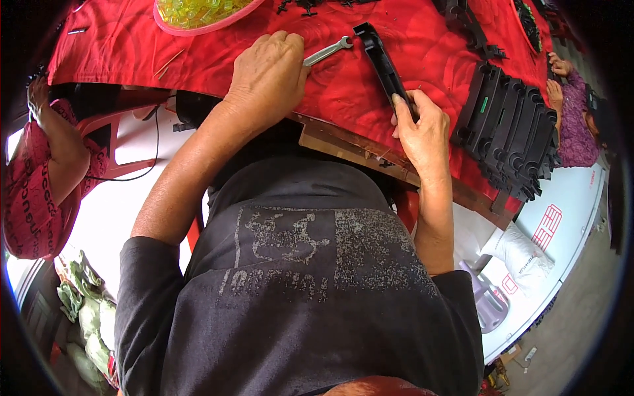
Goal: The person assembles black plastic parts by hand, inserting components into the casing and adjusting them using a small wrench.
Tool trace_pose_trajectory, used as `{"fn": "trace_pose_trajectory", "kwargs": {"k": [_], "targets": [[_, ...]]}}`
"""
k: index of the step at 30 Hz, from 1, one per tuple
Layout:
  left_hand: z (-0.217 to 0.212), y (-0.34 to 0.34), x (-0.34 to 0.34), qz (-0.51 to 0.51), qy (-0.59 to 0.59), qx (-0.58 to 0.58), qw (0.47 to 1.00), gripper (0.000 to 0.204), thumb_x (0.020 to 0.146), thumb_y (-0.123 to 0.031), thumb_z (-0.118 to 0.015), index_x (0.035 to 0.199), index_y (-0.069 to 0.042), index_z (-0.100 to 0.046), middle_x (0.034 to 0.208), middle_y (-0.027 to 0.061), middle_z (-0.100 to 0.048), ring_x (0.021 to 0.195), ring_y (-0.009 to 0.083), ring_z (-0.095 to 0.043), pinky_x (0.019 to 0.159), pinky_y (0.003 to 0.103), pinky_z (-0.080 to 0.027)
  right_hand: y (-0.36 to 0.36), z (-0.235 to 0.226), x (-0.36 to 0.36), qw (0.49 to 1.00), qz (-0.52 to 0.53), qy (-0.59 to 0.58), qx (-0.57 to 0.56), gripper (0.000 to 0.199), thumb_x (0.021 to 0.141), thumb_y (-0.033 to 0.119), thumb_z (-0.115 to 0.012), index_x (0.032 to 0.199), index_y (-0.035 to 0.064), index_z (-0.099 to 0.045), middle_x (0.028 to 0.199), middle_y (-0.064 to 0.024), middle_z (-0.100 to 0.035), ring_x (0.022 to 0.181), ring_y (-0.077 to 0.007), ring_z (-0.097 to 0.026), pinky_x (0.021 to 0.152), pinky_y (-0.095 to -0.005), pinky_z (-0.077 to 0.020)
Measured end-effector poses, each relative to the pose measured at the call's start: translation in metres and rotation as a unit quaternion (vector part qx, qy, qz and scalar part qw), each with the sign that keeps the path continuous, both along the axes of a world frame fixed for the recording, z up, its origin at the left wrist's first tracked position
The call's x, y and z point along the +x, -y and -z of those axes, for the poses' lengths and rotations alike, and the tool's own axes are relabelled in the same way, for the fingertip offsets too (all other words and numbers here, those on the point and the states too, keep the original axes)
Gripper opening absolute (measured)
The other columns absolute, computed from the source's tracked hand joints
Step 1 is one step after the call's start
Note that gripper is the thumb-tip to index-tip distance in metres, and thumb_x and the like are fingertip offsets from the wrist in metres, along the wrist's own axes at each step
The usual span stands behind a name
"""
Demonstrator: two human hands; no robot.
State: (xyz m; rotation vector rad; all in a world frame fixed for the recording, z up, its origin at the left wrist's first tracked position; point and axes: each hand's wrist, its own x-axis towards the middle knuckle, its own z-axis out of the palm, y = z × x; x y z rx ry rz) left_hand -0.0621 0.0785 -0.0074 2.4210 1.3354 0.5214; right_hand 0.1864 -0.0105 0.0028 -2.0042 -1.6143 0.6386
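Note:
My left hand (267,74) is closed in a fist above the red tablecloth (198,63). From its right side sticks out a silver open-ended wrench (328,51), its jaw pointing toward a long black plastic part (384,66). My right hand (424,130) grips the lower end of that part, thumb on top, tilting it up and to the left. The wrench jaw and the black part are close but apart. The wrench's other end is hidden in my fist.
Right of my right hand lies a row of similar black parts (508,129). At the far edge stands a pink-rimmed bowl (210,28) of yellow-green clear pieces. People sit at left (49,171) and right (578,122). The wooden table edge (356,146) runs before my body.

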Motion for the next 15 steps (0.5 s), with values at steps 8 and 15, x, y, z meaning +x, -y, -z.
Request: {"fn": "trace_pose_trajectory", "kwargs": {"k": [8, 15], "targets": [[0.001, -0.004, 0.000, 0.009, -0.004, -0.075, 0.997, 0.019, 0.092, -0.015, -0.061, 0.094, 0.002, -0.052, 0.078, 0.0245, -0.062, 0.078, 0.0464, -0.063, 0.069, 0.054, -0.048, -0.003, -0.002, 0.006, 1.000, -0.010, 0.004, 0.006, 0.018, 0.090, 0.017, -0.069, 0.086, -0.0006, -0.065, 0.069, -0.0228, -0.063, 0.067, -0.0417, -0.065, 0.058, -0.0446, -0.0485], [-0.018, -0.003, -0.001, 0.031, 0.126, -0.122, 0.984, 0.015, 0.097, -0.011, -0.055, 0.104, 0.003, -0.058, 0.072, 0.0239, -0.059, 0.066, 0.0410, -0.061, 0.061, 0.048, -0.045, -0.005, -0.009, 0.008, 1.000, -0.019, 0.019, 0.009, 0.017, 0.090, 0.016, -0.069, 0.088, -0.0003, -0.066, 0.071, -0.0239, -0.063, 0.069, -0.0430, -0.066, 0.059, -0.0456, -0.0499]]}}
